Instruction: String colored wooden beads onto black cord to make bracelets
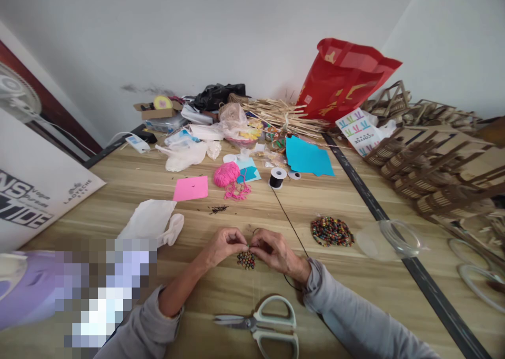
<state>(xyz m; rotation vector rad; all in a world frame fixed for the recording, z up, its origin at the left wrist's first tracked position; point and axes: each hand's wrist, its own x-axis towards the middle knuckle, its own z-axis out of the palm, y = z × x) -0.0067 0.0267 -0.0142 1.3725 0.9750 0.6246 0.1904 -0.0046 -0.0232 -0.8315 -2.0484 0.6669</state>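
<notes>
Both hands meet at the near middle of the wooden table (355, 201). The left hand (223, 245) and the right hand (276, 249) have fingertips pressed together, pinching a thin black cord (290, 222) just above a small beaded cluster (246, 259) — it lies directly beneath the pinch, touching the table, equally near both hands. From the grip the cord runs away and slightly right to a black spool (278, 177). A pile of loose beads (331, 231) lies right of the grip, nearer the right hand; scissors (264, 325) lie nearer the person — blades pointing left. Beyond, craft clutter backs onto a white wall.
</notes>
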